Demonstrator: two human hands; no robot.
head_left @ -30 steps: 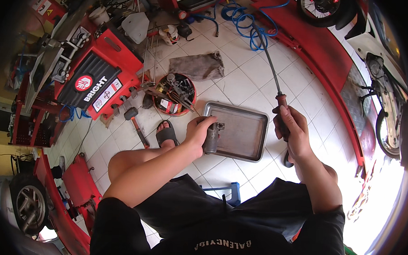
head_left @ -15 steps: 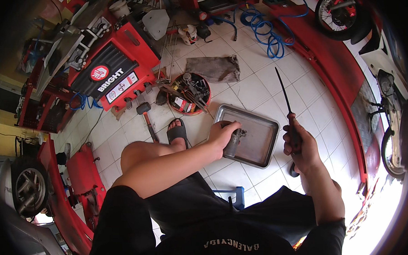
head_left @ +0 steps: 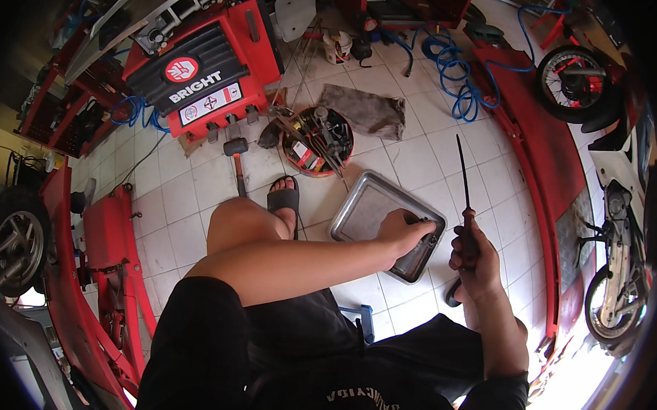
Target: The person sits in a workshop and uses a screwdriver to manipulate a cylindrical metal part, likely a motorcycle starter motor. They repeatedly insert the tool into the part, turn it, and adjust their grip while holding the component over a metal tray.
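Observation:
My left hand (head_left: 404,234) grips a dark cylindrical metal part (head_left: 426,237), mostly hidden behind it, over the right portion of a rectangular steel tray (head_left: 361,206) on the floor. To the right of the tray, my right hand (head_left: 471,251) is closed round the dark handle of a long screwdriver (head_left: 463,178), whose thin shaft points up and away from me. Just beyond the tray sits a round red tub (head_left: 315,171) packed with assorted tools. A rubber mallet (head_left: 236,147) lies left of the tub.
A stained cloth (head_left: 362,107) and coiled blue hose (head_left: 461,101) lie farther back. A red workshop machine (head_left: 257,70) stands back left. A red ramp (head_left: 525,155) and motorcycle parts (head_left: 616,247) line the right. A blue stool (head_left: 363,324) is partly under me.
My left hand has moved right across the tray with the metal part, now mostly hidden. My right hand has lowered slightly with the screwdriver. The view has shifted, and the tray appears more rotated.

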